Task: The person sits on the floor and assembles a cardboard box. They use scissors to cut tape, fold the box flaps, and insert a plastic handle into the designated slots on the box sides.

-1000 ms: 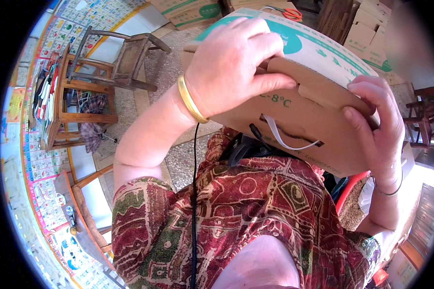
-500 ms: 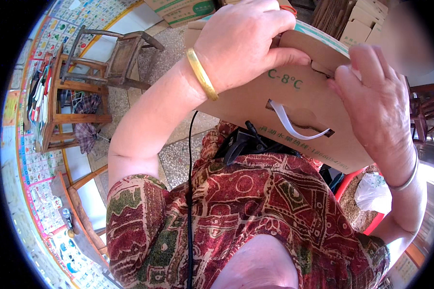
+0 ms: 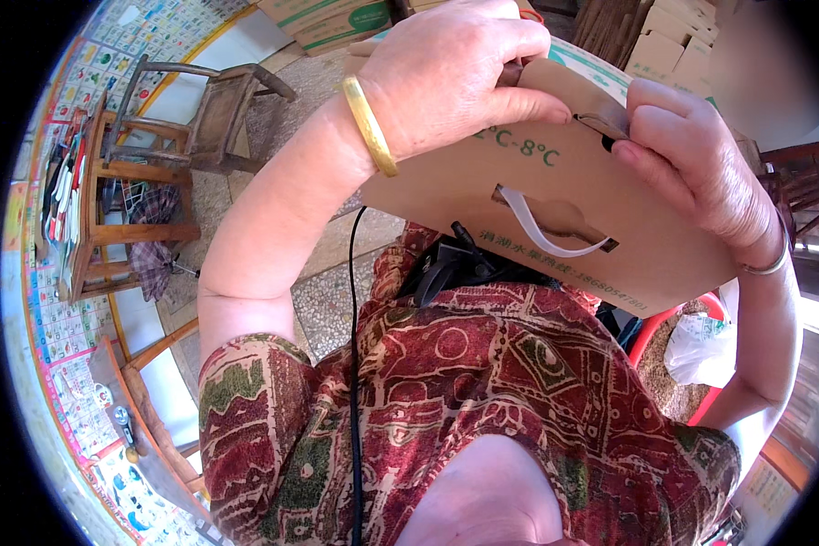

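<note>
A brown cardboard box [image 3: 482, 200] with green print stands tilted before my lap, and a white plastic carrying strap [image 3: 541, 227] loops out of a slot in its near side. My left hand [image 3: 469, 77], with a gold bangle at the wrist, is closed over the upper edge, its thumb pressing along a bent flap [image 3: 578, 91]. On the right part of that edge, my right hand [image 3: 682, 159] is closed with curled fingers, the thumb beside a dark slit where the flap meets the side. Its fingertips behind the cardboard are hidden.
A wooden chair [image 3: 218, 118] stands at the left near a wooden stand [image 3: 146, 232] with an umbrella [image 3: 157, 241]. Flattened cartons [image 3: 673, 41] are stacked at the far right. A red basin [image 3: 646, 337] with brown grainy contents and a white plastic bag [image 3: 696, 350] sits by my right arm.
My right hand has shifted slightly left along the edge, its fingers curled in more. The flap sits lower against the side, with a dark slit now showing. My left hand keeps its grip.
</note>
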A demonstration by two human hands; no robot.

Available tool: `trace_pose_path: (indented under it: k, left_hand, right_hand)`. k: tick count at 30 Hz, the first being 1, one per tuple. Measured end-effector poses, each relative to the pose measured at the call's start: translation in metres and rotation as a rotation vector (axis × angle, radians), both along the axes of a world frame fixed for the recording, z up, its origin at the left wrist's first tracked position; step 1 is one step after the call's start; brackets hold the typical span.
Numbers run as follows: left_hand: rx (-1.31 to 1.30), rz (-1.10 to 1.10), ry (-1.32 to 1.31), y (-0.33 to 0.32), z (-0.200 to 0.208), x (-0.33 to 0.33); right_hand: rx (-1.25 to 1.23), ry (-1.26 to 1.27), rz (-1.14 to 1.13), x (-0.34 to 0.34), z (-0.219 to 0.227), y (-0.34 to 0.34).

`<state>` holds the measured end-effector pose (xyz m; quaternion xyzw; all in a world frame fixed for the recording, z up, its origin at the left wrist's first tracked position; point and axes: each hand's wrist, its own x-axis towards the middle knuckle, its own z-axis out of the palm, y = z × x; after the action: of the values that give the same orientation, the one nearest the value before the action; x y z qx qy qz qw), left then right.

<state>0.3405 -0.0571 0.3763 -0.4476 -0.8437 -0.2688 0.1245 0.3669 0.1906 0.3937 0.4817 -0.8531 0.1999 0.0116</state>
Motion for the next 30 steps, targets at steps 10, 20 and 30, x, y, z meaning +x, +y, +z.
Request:
trace_pose_path:
  k: [10, 20, 30]
  left_hand:
    - [0.045, -0.073, 0.264, -0.001, -0.016, -0.002]
    - [0.059, -0.134, 0.113, -0.002, -0.015, -0.009]
    - [0.091, -0.105, 0.201, -0.004, -0.006, -0.002]
  right_hand:
    - [0.027, 0.176, -0.2, 0.015, 0.0, -0.012]
    - [-0.08, 0.187, -0.036, -0.007, -0.011, -0.021]
    - [-0.085, 0.027, -0.087, -0.008, -0.001, -0.021]
